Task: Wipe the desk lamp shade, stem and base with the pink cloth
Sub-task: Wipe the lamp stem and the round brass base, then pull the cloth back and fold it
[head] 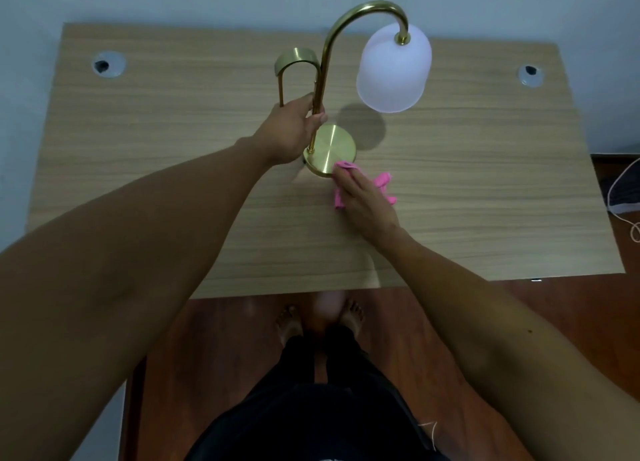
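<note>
Two bare hands work at a brass desk lamp (pixel 346 79) standing near the middle of a pale wooden desk (pixel 173 218). The left hand (pixel 294 128) comes in from 8 o'clock and has its fingers wrapped around the lower stem (pixel 320 79), just above the round brass base (pixel 330 149). The right hand (pixel 363 197) reaches in from 4 o'clock with its fingers laid flat and closed over the pink cloth (pixel 381 181), pressing a fold of it against the base's rim at about 5 o'clock. Bunched ends of the cloth stick out from under the hand toward 3 o'clock and lie on the desk.

From the base the stem rises, arches over at 12 o'clock and comes down into the frosted white shade (pixel 394 69), which hangs at 2 o'clock of the base and clear of both hands. A second, shorter brass arch (pixel 294 62) stands at 11 o'clock of the base. Cable holes (pixel 108 65) sit in the desk's far corners. A white cord (pixel 623 197) trails on the floor at 3 o'clock, and the person's bare feet (pixel 320 318) show below the near desk edge.
</note>
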A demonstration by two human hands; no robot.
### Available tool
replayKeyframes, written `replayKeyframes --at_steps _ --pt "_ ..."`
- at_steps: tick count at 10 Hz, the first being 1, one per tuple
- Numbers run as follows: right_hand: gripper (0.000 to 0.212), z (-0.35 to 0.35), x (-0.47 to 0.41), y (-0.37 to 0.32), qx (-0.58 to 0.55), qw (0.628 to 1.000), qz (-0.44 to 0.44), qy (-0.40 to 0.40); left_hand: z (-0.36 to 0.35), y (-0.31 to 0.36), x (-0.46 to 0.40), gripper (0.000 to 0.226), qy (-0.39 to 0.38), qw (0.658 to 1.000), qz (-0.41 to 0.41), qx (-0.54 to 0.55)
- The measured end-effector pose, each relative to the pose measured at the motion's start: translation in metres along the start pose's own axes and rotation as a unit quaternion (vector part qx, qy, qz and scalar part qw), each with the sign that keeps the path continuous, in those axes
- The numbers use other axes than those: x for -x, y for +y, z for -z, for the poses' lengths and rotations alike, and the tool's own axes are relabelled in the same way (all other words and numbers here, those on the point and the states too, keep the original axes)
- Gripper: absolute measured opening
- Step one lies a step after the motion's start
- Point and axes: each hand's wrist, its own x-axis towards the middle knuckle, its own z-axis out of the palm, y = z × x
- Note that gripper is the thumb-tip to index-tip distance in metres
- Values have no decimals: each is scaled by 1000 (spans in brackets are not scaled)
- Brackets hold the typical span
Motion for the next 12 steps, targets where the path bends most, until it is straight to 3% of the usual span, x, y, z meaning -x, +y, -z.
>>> replayKeyframes --at_steps 1,2,3,4,5,6,7,8,9,10,11,12 --pt "23 24 8 14 -200 931 -293 91 0 1 1 23 1 1000 3 7" --pt "23 36 -10 22 -417 777 -462 93 -1 2 0 24 5 1000 1 6" --pt "56 41 -36 13 -499 737 -455 25 -2 3 0 25 3 1000 -1 -1" --pt "67 59 -52 -33 -556 664 -500 6 -3 3 1 23 7 1000 -2 -5" --pt "70 72 -63 -76 -558 639 -530 12 -4 4 1 20 8 1000 -9 -14" --pt "39 68 -93 -108 -585 649 -485 -29 -3 3 0 19 0 1000 -1 -17" --pt "36 80 -102 -123 -651 663 -363 -69 -3 2 0 25 -3 1000 16 -8" --pt "40 88 -86 -107 -738 560 -365 -97 -2 4 4 29 -18 999 35 2" --pt "30 78 -60 -90 -795 435 -405 -125 -1 2 19 38 -44 997 56 16" --pt "24 77 -38 -73 -852 298 -415 -116 -2 -11 43 50 -11 996 90 20" --pt "42 81 -19 -52 -880 220 -406 -114 -5 -17 68 47 -8 982 151 116" --pt "39 93 -5 -29 -882 217 -399 -124 -12 -9 86 48 -47 947 219 232"
